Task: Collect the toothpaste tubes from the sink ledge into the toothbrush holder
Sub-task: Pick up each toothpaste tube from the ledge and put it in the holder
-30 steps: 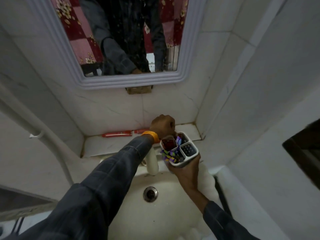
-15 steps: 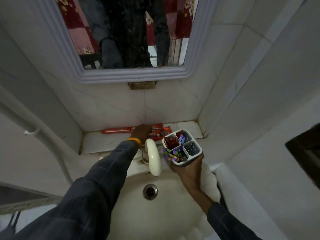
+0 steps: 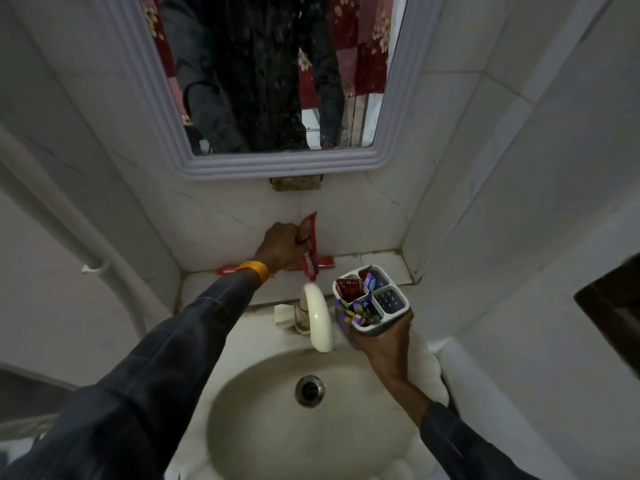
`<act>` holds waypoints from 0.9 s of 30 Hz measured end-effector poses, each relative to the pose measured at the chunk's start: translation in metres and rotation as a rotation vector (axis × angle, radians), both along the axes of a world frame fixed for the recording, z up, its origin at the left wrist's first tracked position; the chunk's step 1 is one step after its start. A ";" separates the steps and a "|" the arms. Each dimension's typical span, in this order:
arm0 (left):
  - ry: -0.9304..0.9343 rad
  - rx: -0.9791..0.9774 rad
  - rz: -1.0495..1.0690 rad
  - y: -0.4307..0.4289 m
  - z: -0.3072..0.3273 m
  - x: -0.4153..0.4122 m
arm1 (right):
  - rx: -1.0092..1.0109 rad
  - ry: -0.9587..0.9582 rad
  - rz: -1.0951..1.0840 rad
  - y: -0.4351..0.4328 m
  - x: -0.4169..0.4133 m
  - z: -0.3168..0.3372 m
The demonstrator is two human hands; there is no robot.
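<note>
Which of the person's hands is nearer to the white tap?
The right hand, gripping the toothbrush holder just beside the tap. The left hand is raised behind it at the wall, holding a red toothpaste tube.

A toothpaste tube [image 3: 309,244] is standing upright in the left hand [image 3: 281,247] above the ledge [image 3: 214,289], left of the holder [image 3: 371,299] resting in the right hand [image 3: 384,344] beside the tap [image 3: 317,315].

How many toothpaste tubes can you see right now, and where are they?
3: one lifted in the left hand, red tube; one flat on the ledge behind it; one in the holder's back-left compartment. More may be hidden.
</note>
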State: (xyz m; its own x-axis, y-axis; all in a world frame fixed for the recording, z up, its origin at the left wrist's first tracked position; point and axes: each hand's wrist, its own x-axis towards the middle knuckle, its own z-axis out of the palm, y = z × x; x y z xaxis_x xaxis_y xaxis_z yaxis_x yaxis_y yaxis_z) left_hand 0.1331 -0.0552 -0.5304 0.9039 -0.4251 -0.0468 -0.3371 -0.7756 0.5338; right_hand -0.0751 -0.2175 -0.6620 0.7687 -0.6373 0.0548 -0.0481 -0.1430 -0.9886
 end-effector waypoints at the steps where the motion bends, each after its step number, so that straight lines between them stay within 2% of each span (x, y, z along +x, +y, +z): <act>1: -0.023 -0.081 0.002 -0.001 0.012 0.000 | 0.008 0.000 -0.001 0.000 0.000 -0.001; 5: -0.004 -0.430 -0.141 -0.024 0.058 -0.013 | 0.003 0.058 -0.004 -0.003 0.000 -0.001; 7: 0.035 -0.476 -0.230 -0.042 0.068 -0.021 | -0.001 0.070 -0.002 -0.004 0.002 -0.003; 10: 0.015 -0.349 -0.311 -0.069 0.064 -0.031 | -0.003 0.092 0.021 -0.005 0.003 -0.003; 17: -0.014 -0.027 -0.330 -0.093 0.019 -0.038 | -0.012 0.051 -0.018 -0.004 0.001 0.001; 27: -0.051 0.135 -0.459 -0.096 0.009 -0.037 | -0.023 0.061 -0.003 -0.002 -0.001 0.002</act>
